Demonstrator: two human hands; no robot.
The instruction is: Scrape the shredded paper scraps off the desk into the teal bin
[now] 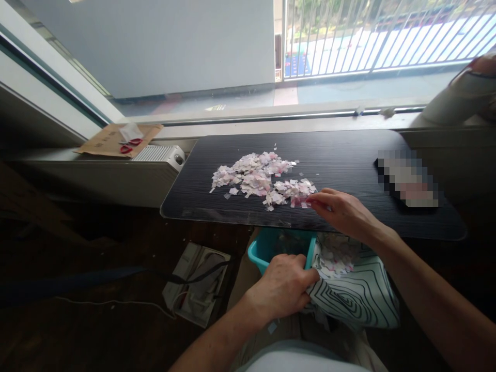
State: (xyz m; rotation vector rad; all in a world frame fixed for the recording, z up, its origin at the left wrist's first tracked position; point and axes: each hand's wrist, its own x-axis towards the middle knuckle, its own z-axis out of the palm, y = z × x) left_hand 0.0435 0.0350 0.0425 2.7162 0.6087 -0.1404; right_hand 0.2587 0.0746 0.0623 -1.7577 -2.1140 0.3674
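Note:
A heap of small white and pink paper scraps (253, 175) lies on the dark tabletop (341, 155). At the heap's near right end, the fingers of my right hand (341, 209) are pinched together at a pinkish scrap (300, 201). Below the table's front edge, my left hand (282, 284) grips the rim of a turquoise plastic bin (261, 250). Its thumb and fingers also meet the edge of a white cloth bag (356, 297) with black wavy lines. More scraps (339, 256) rest in or on this bag. Dim contents in the bin are hard to make out.
A pixelated object (408, 181) lies on the table's right side. Red-handled scissors (129, 146) sit on a brown envelope (104, 139) on the left sill. An open box (199, 281) with a cable is on the floor. The window (186, 46) borders the table's far side.

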